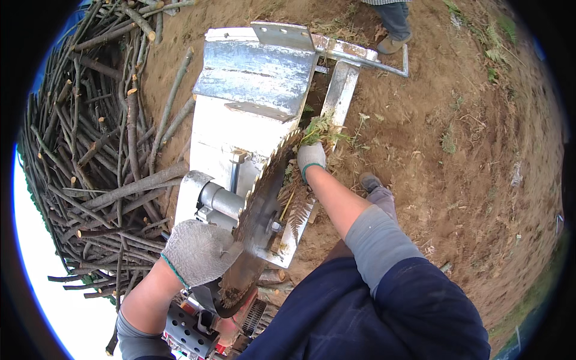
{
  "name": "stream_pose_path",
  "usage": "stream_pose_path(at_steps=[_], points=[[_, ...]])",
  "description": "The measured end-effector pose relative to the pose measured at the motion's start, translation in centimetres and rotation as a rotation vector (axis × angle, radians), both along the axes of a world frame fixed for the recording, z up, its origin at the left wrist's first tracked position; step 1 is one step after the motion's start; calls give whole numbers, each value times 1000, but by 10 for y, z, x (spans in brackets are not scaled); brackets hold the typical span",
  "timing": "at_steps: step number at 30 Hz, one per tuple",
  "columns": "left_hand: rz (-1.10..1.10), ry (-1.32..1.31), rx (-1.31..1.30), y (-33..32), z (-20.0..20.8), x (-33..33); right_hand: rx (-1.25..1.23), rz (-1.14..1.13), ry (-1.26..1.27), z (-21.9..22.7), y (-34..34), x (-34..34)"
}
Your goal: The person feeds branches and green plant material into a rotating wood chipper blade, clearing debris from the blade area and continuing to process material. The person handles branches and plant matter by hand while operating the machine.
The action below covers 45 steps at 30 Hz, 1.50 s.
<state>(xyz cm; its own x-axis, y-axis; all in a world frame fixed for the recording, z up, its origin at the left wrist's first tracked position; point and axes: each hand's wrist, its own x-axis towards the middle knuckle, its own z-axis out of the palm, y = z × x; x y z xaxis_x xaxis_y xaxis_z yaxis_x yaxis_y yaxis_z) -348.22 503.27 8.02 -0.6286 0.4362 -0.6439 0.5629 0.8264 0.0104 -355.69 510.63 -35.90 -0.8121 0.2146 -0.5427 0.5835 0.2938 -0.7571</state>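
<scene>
A large toothed circular saw blade (255, 204) stands in a slot of a white metal saw table (207, 129). My left hand (201, 252), in a pale knitted glove, is closed at the blade's near left rim; its fingertips are partly hidden. Beyond the blade's right face, my right hand (311, 157), gloved too, is closed around a bunch of fern and green weeds (318, 129). Brown fern fronds (298, 210) hang below it beside the blade's hub nut (276, 226). A grey cylindrical metal housing (222, 201) sits just past my left hand.
Cut branches (114, 150) are heaped at the left. An engine (198, 330) with red parts lies below the blade. A bent metal plate (258, 66) covers the table's far end, and a bar frame (384, 65) sticks out right. Another person's leg (394, 24) stands there on bare soil.
</scene>
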Motion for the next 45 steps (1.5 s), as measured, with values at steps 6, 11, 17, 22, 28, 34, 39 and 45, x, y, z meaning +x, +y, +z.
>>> stream_pose_path(at_steps=[6, 11, 17, 22, 28, 34, 39, 45], points=[[-16, -69, -7, 0, -1, -8, -276, -189, 346, 170, -28, 135], [37, -67, -43, -3, -4, -3, -343, -253, -398, 80, -18, 62], [39, 13, 37, -8, -6, 3, -212, -342, 65, 40, 16, -16], [-23, 34, 18, -8, -8, 4, -317, -278, 182, 151, 33, 47], [-12, 50, -26, 0, -3, 8, -275, -249, -40, 27, 12, -13], [15, 51, -40, 4, -2, 7, -396, -388, -153, 112, -21, 93], [39, 56, -91, 4, -2, 8, -472, -55, 15, 168, -11, 123], [76, 60, -73, 3, -3, 10, -386, -237, 263, 69, 27, -3]])
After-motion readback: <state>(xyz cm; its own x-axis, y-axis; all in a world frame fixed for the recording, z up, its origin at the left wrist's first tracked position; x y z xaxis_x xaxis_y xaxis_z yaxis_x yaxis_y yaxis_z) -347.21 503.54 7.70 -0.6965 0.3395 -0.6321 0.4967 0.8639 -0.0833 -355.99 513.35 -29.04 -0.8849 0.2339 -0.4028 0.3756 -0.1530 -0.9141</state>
